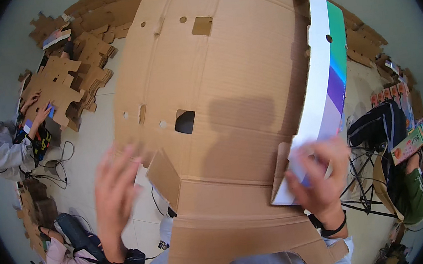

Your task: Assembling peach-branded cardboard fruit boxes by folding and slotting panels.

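A large brown cardboard sheet (249, 98), a box blank with creases and cut-out holes, lies spread in front of me. Along its right side a panel (320, 65) stands folded up, its outside printed white, green and purple. My right hand (322, 174) is over the near end of that panel, blurred, fingers bent and apart from the thumb; whether it touches is unclear. Beside the blank's left edge my left hand (114, 184) is raised with its fingers stretched out, also blurred. A small flap (165, 179) sticks up close to it. The near panel (237, 236) reaches my body.
At the far left a person (5, 136) handles cardboard pieces (56, 83) on a stack. Another person (70, 252) sits at the lower left. On the right are a black metal stand (367, 193), people and printed boxes (394, 99). Cables (54, 167) lie on the tiled floor.
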Tool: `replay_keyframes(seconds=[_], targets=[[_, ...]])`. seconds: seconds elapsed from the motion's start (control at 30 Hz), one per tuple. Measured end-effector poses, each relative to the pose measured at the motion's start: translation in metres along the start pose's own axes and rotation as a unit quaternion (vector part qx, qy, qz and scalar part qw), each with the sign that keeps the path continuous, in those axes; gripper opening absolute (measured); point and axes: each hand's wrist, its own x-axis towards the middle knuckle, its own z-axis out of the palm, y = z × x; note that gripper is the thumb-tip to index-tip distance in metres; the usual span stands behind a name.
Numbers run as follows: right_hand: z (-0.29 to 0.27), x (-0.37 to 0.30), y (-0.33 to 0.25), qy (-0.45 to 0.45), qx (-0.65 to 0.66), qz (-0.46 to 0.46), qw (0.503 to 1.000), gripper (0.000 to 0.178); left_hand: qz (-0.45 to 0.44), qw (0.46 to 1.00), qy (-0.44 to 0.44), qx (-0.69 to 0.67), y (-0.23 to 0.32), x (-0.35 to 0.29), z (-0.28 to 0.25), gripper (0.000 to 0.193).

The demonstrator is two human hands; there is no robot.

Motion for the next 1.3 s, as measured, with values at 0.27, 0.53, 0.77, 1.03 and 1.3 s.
replay_keyframes(seconds=[0.27, 0.53, 0.77, 1.03, 1.3], targets=[[0.014, 0.009, 0.003, 0.078, 0.41, 0.433, 0.799, 0.116, -0.274, 0.86, -0.012, -0.431, -0.086, -0.043, 0.096, 0.085], [0.016, 0.011, 0.009, 0.098, 0.429, 0.452, 0.776, 0.112, -0.348, 0.788, 0.019, -0.508, -0.017, -0.216, 0.067, 0.105], [0.015, 0.013, 0.007, 0.096, 0.435, 0.449, 0.775, 0.112, -0.295, 0.797, 0.129, -0.511, 0.003, -0.169, 0.07, 0.106], [0.008, 0.016, 0.009, 0.1, 0.489, 0.454, 0.738, 0.115, -0.225, 0.792, 0.25, -0.51, 0.017, -0.06, 0.057, 0.109], [0.021, 0.017, -0.001, 0.073, 0.444, 0.405, 0.796, 0.118, -0.115, 0.898, 0.21, -0.369, 0.078, 0.008, 0.026, 0.125]])
